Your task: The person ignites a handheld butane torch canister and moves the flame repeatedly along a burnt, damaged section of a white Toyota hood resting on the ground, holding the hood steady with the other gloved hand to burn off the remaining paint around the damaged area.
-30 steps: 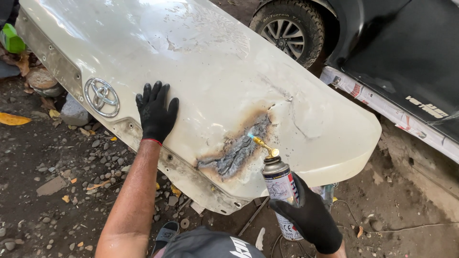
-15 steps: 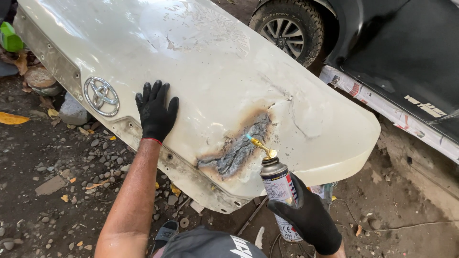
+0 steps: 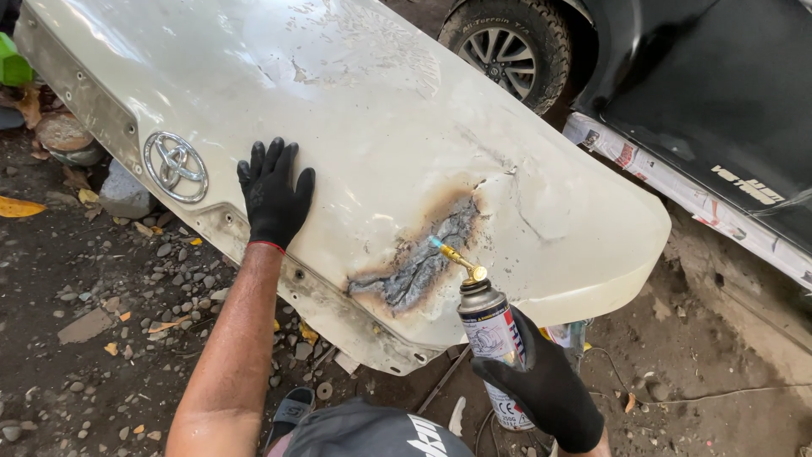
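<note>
Torch canister [image 3: 495, 338] gripped in right hand [image 3: 541, 389], left hand [image 3: 272, 196] flat on panel [image 3: 381, 110]

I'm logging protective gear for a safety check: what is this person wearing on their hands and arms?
Both hands wear black gloves. The left hand has a snug knit-style glove with a thin red band at the cuff. The right hand has a plain black glove reaching over the wrist. The left forearm is bare, with no sleeve in view.

Your gas torch canister [image 3: 495, 338] stands nearly upright, its brass nozzle aimed at the scorched grey patch [image 3: 419, 267] near the cream car panel's [image 3: 355, 110] lower edge.
</note>
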